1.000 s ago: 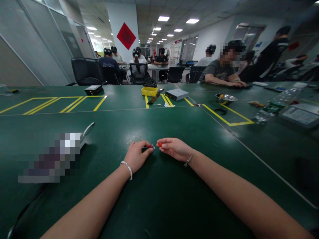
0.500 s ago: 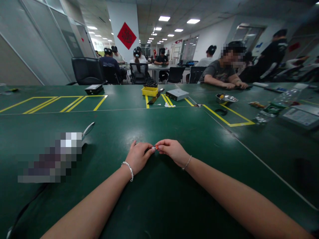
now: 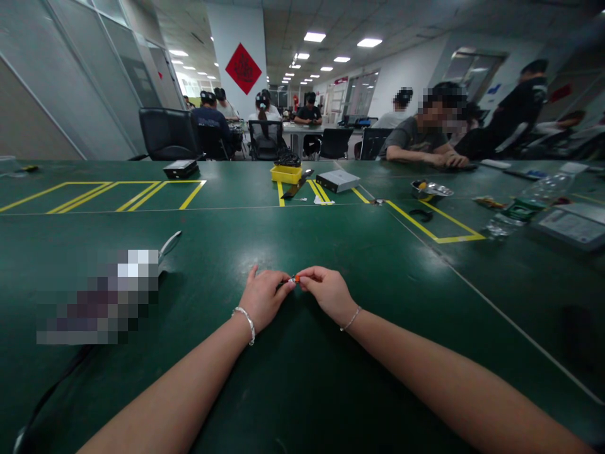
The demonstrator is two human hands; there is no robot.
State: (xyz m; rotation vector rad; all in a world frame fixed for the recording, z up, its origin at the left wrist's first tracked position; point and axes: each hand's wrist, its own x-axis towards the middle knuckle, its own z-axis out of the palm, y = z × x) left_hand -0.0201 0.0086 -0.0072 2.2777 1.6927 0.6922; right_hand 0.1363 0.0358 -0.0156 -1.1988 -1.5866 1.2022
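My left hand [image 3: 265, 295] and my right hand [image 3: 328, 291] meet just above the green table [image 3: 293, 391], thumbs and forefingers pinched. Between the fingertips is a small orange and silvery piece [image 3: 297, 279], too small and too covered to name. The right fingers grip its orange end. The left fingers pinch the pale, metal-like end. Most of the piece is hidden by the fingertips.
A blurred-out long object [image 3: 101, 296] with a strap lies at the left. Farther back are a yellow bin [image 3: 286, 174] with black cables, a grey metal box [image 3: 337, 181], a black box [image 3: 181, 169], a foil bowl [image 3: 431, 188] and a plastic bottle [image 3: 524, 205]. A person [image 3: 425, 135] sits across the table.
My right wrist has turned slightly and shifted a little left. Both hands still pinch the small piece, and the whole view has shifted slightly.
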